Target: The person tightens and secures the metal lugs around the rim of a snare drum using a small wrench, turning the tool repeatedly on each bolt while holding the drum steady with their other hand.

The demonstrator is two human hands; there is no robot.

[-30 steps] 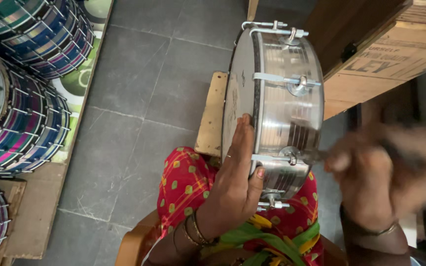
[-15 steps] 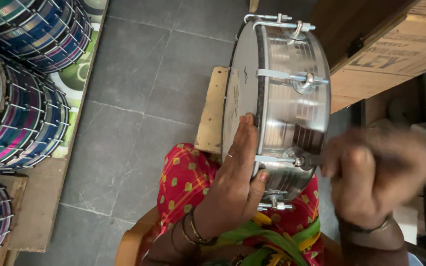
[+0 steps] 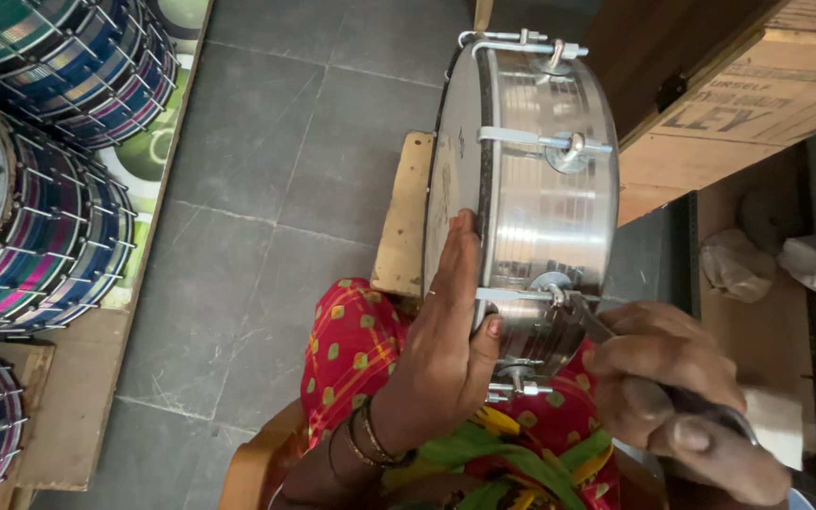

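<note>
Head view: we look down at our lap and work outward.
Right hand (image 3: 677,401): our fingers are closed around a dark tool (image 3: 606,331), its tip at a tension lug on the shell.
Left hand (image 3: 446,354): fingers spread flat against the drumhead, thumb on the rim.
Steel drum (image 3: 545,203): on edge on our lap, against a wooden stool (image 3: 403,222).
Farther left: striped drums (image 3: 40,217) stacked along the tiled floor (image 3: 257,189).
</note>
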